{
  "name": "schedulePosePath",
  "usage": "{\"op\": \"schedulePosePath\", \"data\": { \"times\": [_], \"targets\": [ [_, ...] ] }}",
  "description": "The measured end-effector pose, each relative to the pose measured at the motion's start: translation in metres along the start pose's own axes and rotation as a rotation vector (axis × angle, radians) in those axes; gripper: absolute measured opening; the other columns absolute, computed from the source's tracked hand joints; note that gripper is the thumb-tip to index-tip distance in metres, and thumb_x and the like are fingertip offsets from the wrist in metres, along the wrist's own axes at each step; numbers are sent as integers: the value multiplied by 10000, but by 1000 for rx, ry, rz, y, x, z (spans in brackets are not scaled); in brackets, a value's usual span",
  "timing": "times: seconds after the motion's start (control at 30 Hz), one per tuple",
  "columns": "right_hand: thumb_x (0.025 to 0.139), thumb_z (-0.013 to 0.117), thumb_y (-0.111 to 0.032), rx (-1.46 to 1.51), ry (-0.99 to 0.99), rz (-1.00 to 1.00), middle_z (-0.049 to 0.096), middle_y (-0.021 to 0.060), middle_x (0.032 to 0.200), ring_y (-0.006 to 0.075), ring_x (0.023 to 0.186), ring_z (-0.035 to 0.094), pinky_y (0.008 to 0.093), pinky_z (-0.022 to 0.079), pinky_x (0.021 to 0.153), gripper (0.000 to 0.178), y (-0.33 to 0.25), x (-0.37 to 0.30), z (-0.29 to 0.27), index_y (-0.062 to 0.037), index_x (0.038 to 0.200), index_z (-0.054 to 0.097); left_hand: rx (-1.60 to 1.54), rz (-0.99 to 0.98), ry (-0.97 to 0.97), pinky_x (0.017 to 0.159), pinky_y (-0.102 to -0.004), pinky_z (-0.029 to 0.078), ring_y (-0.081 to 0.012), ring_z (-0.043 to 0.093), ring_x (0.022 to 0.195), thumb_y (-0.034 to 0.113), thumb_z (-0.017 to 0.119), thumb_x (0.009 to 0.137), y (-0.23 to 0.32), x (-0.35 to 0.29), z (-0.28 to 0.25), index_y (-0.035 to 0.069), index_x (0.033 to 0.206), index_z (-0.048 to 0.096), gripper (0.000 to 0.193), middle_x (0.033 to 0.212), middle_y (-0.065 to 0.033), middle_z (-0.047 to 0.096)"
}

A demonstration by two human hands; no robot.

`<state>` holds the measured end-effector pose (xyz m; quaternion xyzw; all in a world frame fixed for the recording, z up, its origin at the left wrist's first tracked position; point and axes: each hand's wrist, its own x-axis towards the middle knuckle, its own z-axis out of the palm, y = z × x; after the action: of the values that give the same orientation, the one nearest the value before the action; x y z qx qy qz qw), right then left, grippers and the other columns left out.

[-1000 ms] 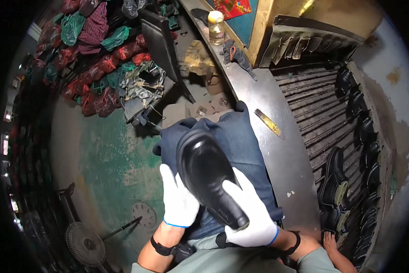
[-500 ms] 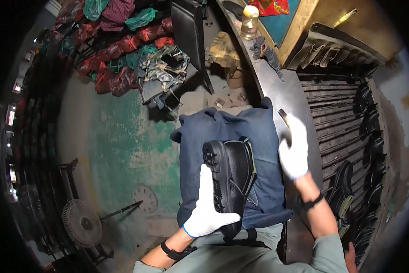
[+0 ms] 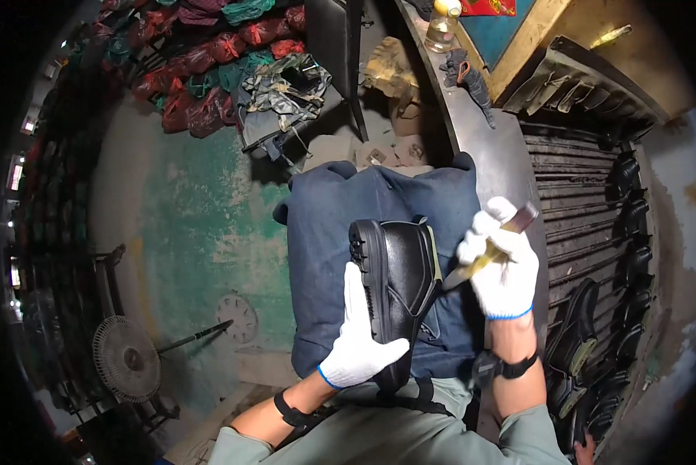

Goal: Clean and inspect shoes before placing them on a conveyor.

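Holding a black boot [image 3: 398,271] on its side over a dark blue cloth [image 3: 340,232] spread across the lap, the left hand [image 3: 360,341] grips it along the sole edge, white-gloved fingers flat against the treaded rim. The right hand [image 3: 503,267], also gloved, is clenched around a slim yellowish-handled tool [image 3: 487,252] with a dark end, its tip angled toward the boot's upper near the collar but seemingly just short of touching it.

Judging from this, the work on this boot looks to be at an early or middle stage: the boot is positioned and the tool is ready, yet no mark of finished trimming or cleaning can be made out.

The boot's leather is smooth with a dull sheen, the sole thick and lugged, and a thin greenish lining shows at the opening. The gloves are knitted cotton with blue cuffs. To the right runs a grey metal bench [image 3: 503,155], and beyond it a slatted rack [image 3: 588,194] carries more dark boots [image 3: 596,356].
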<state>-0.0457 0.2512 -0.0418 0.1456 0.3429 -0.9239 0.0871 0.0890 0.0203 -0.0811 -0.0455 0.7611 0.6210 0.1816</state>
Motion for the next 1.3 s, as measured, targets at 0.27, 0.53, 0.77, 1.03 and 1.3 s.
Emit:
{"op": "schedulePosePath", "data": {
  "times": [0.27, 0.53, 0.77, 1.03, 1.3],
  "targets": [
    [1127, 510, -295, 295, -12, -37, 381, -18, 660, 150, 554, 374, 337, 356, 516, 380, 60, 2, 26, -194, 772, 420, -8, -25, -42, 1385, -480, 88, -450, -53, 1705, 254, 920, 793, 5, 7, 1, -84, 1711, -154, 1452, 1810, -333, -89],
    [1177, 436, -430, 333, 10, -58, 344, -19, 659, 164, 567, 355, 353, 340, 536, 478, 76, 18, 29, -212, 752, 422, 30, -54, -39, 1385, -504, 116, -486, -16, 1694, 246, 899, 805, 12, 11, -5, -114, 1695, -142, 1417, 1790, -368, -68],
    [1189, 428, -492, 85, 161, 10, 336, -29, 670, 151, 564, 352, 339, 335, 541, 498, 83, 24, 73, -236, 761, 418, 523, 273, -117, 1392, -544, 66, -357, 197, 1684, 191, 771, 985, 19, 26, -7, -47, 1737, -72, 1155, 1814, -211, 164],
    [1198, 405, -505, 267, 0, 103, 337, -28, 647, 161, 546, 356, 341, 325, 524, 546, 82, 39, 54, -241, 720, 407, 290, 17, 327, 968, -374, 594, -288, 772, 1099, 123, 740, 1013, 36, 32, -3, -40, 1506, 552, 552, 1203, -216, 763],
    [1199, 395, -506, 452, -48, 52, 357, -23, 666, 170, 591, 391, 352, 354, 551, 530, 85, 37, 42, -227, 751, 439, 635, 179, 433, 586, -379, 549, -277, 676, 623, 168, 826, 959, 38, 48, -3, 19, 1126, 735, 242, 805, -126, 697]
  ]
}}
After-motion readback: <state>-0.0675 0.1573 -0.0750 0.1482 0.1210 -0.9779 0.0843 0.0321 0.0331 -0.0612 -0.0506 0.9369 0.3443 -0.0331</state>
